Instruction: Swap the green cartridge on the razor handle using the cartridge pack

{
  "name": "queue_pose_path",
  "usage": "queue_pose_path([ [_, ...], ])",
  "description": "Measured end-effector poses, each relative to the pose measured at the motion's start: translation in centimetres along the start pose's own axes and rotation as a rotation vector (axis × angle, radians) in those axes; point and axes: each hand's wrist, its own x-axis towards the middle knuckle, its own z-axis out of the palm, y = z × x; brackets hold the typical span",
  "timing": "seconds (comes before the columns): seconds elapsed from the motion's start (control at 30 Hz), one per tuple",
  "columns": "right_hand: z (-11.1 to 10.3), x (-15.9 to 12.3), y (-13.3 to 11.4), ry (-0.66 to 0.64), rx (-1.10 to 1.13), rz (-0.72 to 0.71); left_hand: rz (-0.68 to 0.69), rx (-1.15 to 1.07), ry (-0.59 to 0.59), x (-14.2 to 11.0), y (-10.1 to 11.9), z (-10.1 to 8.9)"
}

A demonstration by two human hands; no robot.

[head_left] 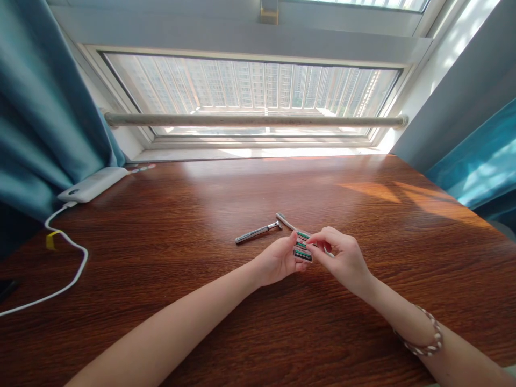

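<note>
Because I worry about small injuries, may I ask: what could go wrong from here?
Cuts: the right hand pinches close to the small green-and-black cartridges, which look like razor blades, so a nick is possible.
Drop: the left hand holds the clear plastic tray; a slip might spill them onto the brown wood-grain table.

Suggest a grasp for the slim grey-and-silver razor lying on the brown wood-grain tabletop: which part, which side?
I'd pinch the razor mid-handle, from above and image left. It lies flat, long and narrow, with its handle end pointing that way; the wider head is at the right, close to a slim white stick and the left hand, so fingers there would likely crowd.
</note>
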Motion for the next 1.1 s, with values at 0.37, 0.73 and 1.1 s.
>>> queue_pose_path([
  [0.37, -0.1, 0.0, 0.1, -0.012, 0.116, 0.118, 0.0, 0.028, 0.021, 0.0, 0.1, 0.1],
  [0.73, -0.8, 1.5, 4.5, -0.043, -0.222, 0.48, -0.019, -0.021, -0.011, -0.6, 1.0, 0.8],
  [1.1, -0.7, 1.7, 5.1, 0.036, -0.358, 0.444, -0.012, -0.06, 0.014, -0.6, 1.1, 0.6],
])
